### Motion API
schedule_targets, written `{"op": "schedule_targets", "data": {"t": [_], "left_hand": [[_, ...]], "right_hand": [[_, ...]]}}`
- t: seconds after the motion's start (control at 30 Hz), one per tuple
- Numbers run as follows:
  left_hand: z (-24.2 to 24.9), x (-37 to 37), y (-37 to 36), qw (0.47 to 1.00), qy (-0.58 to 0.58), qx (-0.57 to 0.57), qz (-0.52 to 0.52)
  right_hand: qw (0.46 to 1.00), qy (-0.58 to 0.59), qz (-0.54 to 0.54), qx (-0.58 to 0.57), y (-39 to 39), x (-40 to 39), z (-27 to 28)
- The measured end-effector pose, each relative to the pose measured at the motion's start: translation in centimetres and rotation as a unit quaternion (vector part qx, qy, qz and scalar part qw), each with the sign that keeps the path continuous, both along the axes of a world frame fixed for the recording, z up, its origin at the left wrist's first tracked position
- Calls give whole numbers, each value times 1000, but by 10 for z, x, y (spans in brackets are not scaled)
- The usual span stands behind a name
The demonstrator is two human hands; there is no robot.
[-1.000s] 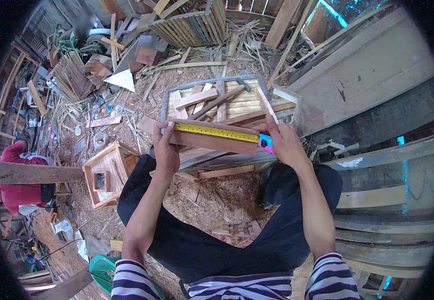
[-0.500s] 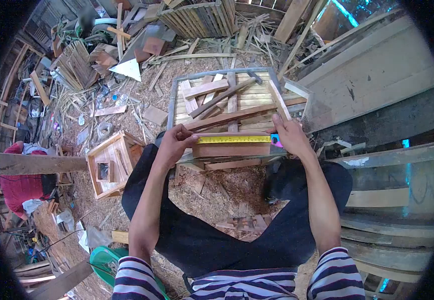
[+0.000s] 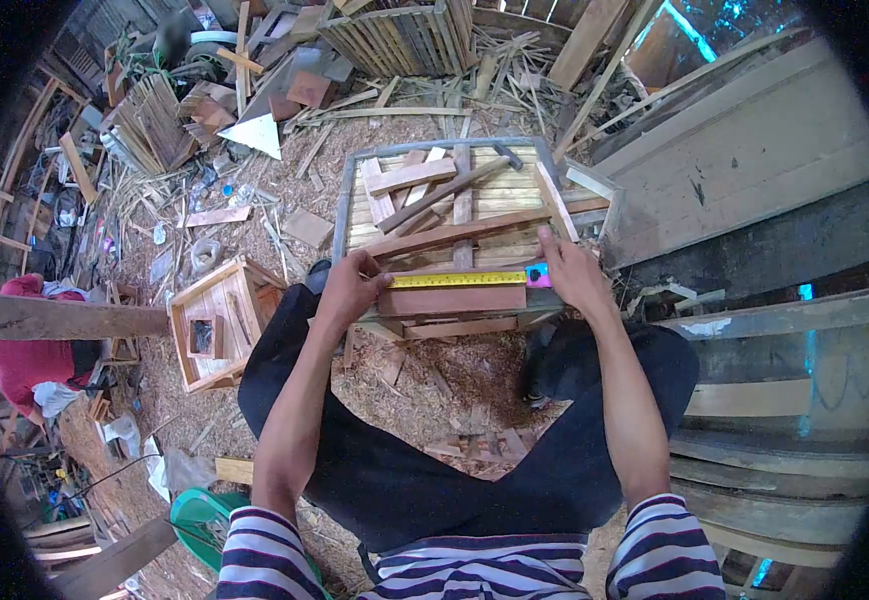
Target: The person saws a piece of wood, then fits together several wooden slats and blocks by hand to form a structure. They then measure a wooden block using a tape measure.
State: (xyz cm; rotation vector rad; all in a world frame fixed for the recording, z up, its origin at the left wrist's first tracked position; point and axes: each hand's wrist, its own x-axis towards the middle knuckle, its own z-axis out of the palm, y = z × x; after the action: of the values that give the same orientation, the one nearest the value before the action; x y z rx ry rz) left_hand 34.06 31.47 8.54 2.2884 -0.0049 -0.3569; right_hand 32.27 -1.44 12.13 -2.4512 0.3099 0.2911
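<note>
A yellow tape measure [image 3: 455, 281] is stretched along a short reddish-brown board [image 3: 455, 301], which lies at the near edge of a slatted wooden frame [image 3: 500, 205]. My left hand [image 3: 354, 288] pinches the tape's free end at the board's left end. At the other end, my right hand [image 3: 572, 271] holds the blue and pink tape case [image 3: 537, 275], thumb stretched upward. Beyond the tape, a long brown strip [image 3: 475, 230] and several loose wood pieces lie on the slats, with a hammer [image 3: 508, 156] near the far edge.
A small wooden box frame [image 3: 217, 325] stands at the left, near a green plastic chair [image 3: 195, 515]. Another person in red [image 3: 40, 350] bends at the far left. Wide planks [image 3: 735, 170] lean at the right. Wood scraps and shavings cover the ground.
The tape case and my right hand have shifted slightly left and up in view. The board and my left hand also appear a little further left.
</note>
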Motion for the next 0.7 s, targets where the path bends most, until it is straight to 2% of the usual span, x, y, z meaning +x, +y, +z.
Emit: {"op": "schedule_targets", "data": {"t": [0.17,0.23,0.33,0.5,0.7], "left_hand": [[1,0,-4,1000,-26,2,3],[-1,1,-4,999,-33,-7,-3],[-5,3,-1,999,21,-29,9],[-5,4,-4,999,-36,-7,12],[1,5,-7,1000,-23,17,5]], "right_hand": [[999,6,21,-25,1,-4,8],[994,24,92,-56,2,-6,20],[992,22,120,-34,-4,-6,13],[991,54,114,-46,-7,-7,15],[990,86,105,-29,-7,-7,19]]}}
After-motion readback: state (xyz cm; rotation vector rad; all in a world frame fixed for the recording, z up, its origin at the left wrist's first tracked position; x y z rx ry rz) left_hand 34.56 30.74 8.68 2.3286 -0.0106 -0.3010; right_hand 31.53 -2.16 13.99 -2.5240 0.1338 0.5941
